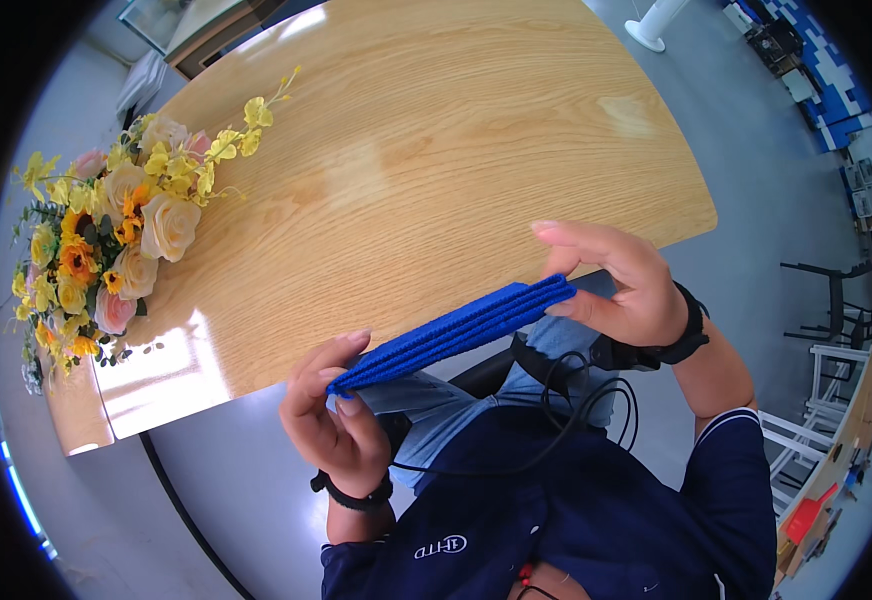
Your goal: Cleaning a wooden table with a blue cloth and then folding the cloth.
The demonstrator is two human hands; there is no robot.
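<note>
A bright blue cloth [456, 332], folded into several narrow lengthwise layers, is stretched between my two hands over the near edge of the table. My left hand [341, 425] pinches its lower left end between thumb and fingers. At the upper right end, my right hand [631, 285] grips the folds between thumb and fingers, with the index finger reaching out above the cloth. The strip slants upward from left to right and its layered edges face me. Each wrist wears a black band.
A wooden table [436, 150] spreads out beyond the cloth. On its left side stands a bunch of artificial flowers [116, 240] in yellow, cream and pink. Black cables [581, 410] loop across my lap. A dark chair [836, 300] and a white-framed bench [816, 430] are to the right.
</note>
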